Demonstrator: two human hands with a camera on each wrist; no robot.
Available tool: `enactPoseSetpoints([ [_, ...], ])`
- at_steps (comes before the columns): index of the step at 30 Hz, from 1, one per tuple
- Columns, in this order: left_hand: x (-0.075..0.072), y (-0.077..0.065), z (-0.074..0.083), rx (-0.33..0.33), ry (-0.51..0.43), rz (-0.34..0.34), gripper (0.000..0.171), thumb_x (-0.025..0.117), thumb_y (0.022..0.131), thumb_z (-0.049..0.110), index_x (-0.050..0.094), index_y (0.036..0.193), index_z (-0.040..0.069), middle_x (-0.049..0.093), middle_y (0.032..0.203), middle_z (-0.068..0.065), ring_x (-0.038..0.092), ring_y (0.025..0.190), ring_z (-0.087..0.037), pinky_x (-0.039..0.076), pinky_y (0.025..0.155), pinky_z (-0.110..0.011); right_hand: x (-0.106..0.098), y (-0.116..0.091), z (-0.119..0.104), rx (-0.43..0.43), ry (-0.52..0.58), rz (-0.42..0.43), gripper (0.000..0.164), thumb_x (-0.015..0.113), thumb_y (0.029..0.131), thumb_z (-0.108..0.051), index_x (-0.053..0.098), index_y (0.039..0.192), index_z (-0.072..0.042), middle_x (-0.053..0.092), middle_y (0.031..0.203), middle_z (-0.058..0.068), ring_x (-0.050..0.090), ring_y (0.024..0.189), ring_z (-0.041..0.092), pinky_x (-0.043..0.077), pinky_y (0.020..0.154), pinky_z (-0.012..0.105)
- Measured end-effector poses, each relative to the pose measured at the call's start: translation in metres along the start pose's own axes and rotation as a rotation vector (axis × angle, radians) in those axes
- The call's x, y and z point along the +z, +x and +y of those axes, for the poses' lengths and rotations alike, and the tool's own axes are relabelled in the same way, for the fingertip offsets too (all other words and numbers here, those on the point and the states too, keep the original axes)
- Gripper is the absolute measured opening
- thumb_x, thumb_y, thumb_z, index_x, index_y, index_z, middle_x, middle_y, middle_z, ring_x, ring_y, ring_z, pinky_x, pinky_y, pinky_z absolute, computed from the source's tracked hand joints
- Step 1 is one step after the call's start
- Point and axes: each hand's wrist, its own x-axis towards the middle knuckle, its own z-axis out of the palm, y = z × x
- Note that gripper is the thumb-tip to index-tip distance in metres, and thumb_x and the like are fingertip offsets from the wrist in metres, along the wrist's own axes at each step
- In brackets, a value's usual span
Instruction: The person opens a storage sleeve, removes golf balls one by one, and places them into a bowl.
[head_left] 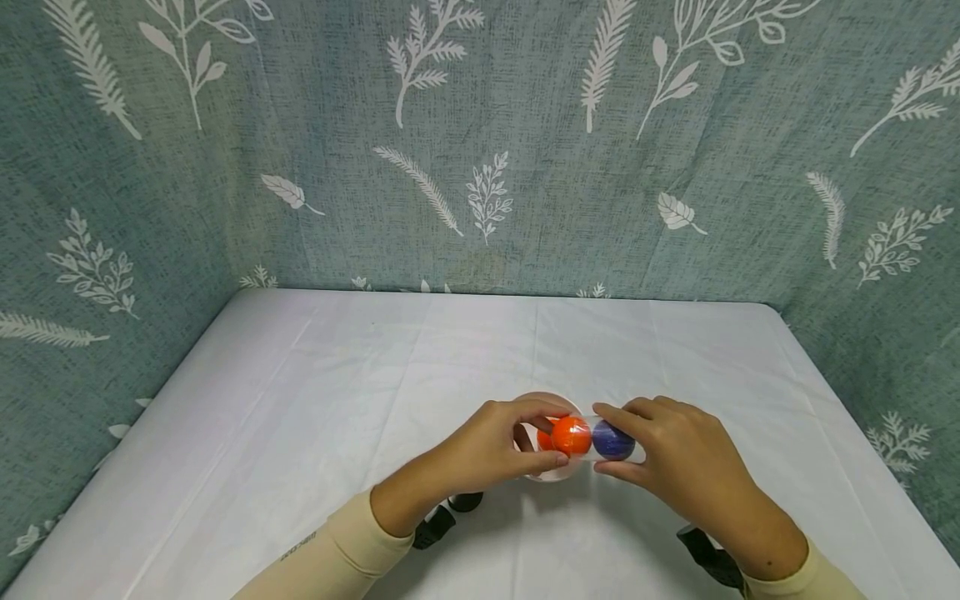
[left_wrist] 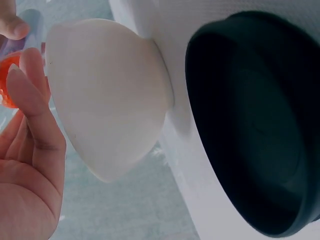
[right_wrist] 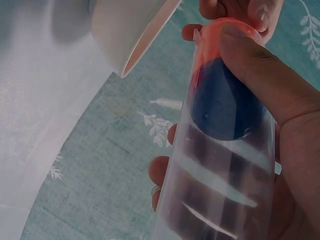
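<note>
- A green-blue cloth [head_left: 337, 117] with white leaf prints hangs behind the table and along both sides.
- The table [head_left: 322, 367] wears a creased white cover.
- Beige sleeves [head_left: 330, 550] cover both forearms, and black wrist gear [head_left: 433, 527] shows below the left wrist, with more by the right.
- The right hand [head_left: 686, 454] is curled round a clear tube, thumb along one side and fingers on the other.
- The left hand [head_left: 498, 446] is partly closed, its thumb and fingers pinching an orange ball [head_left: 572, 437] at the tube's end.
- A white bowl [left_wrist: 107, 95] stands upright on the table, just beyond the left hand; its inside looks pinkish.
- A dark round dish [left_wrist: 260, 120] shows near the bowl in the left wrist view, cut off by the frame.
- The clear tube [right_wrist: 220, 175] is held above the table between the hands, lying roughly sideways in the head view.
- A blue ball [right_wrist: 227, 102] sits inside the tube, next to the orange one.
- A second orange ball [head_left: 545, 439] is mostly hidden behind the first, seen against the bowl; I cannot tell whether it lies inside.
- A ring [right_wrist: 156, 190] circles one right finger.
</note>
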Motion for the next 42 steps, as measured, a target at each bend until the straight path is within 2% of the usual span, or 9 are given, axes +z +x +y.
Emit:
enactPoseSetpoints([
  [10,0.0004,0.0008,-0.0002,-0.008,0.008,0.025,0.045,0.081,0.086,0.024,0.064,0.127,0.030,0.065,0.126,0.016,0.064,0.097,-0.002,0.057,0.074,-0.023,-0.0002,0.0001,0.0000,-0.001,0.019,0.014,0.064,0.091,0.062,-0.053,0.075,0.117,-0.024,0.074,0.091,-0.001,0.065,0.075,0.014,0.057,0.062,0.030],
  [20,-0.0018,0.0007,0.0015,-0.006,0.017,0.037,0.041,0.078,0.088,0.026,0.065,0.127,0.028,0.066,0.126,0.013,0.065,0.096,-0.003,0.057,0.073,-0.023,0.0002,0.0010,0.0005,0.019,0.034,0.006,0.067,0.091,0.062,-0.053,0.075,0.118,-0.022,0.074,0.093,0.001,0.068,0.077,0.016,0.059,0.064,0.032],
  [24,-0.0025,0.0005,0.0022,-0.021,0.024,0.044,0.039,0.078,0.089,0.029,0.066,0.126,0.030,0.068,0.122,0.014,0.065,0.092,-0.005,0.056,0.073,-0.023,-0.0004,0.0012,0.0012,0.029,0.036,0.003,0.066,0.090,0.063,-0.054,0.074,0.119,-0.024,0.074,0.094,0.001,0.068,0.078,0.016,0.059,0.064,0.033],
  [31,-0.0051,-0.0008,0.0042,-0.049,0.035,0.040,0.040,0.078,0.088,0.032,0.065,0.126,0.034,0.072,0.107,0.010,0.064,0.072,-0.011,0.056,0.068,-0.025,0.0014,0.0011,0.0025,0.025,0.043,0.015,0.066,0.090,0.063,-0.053,0.074,0.119,-0.022,0.074,0.094,0.002,0.069,0.079,0.017,0.059,0.064,0.033],
  [42,-0.0075,-0.0017,0.0057,-0.074,0.043,0.043,0.042,0.078,0.088,0.035,0.065,0.127,0.034,0.071,0.106,0.009,0.063,0.069,-0.010,0.055,0.064,-0.026,0.0048,0.0016,0.0043,0.002,0.055,0.053,0.066,0.092,0.062,-0.051,0.075,0.117,-0.019,0.074,0.091,0.003,0.068,0.077,0.016,0.058,0.063,0.032],
])
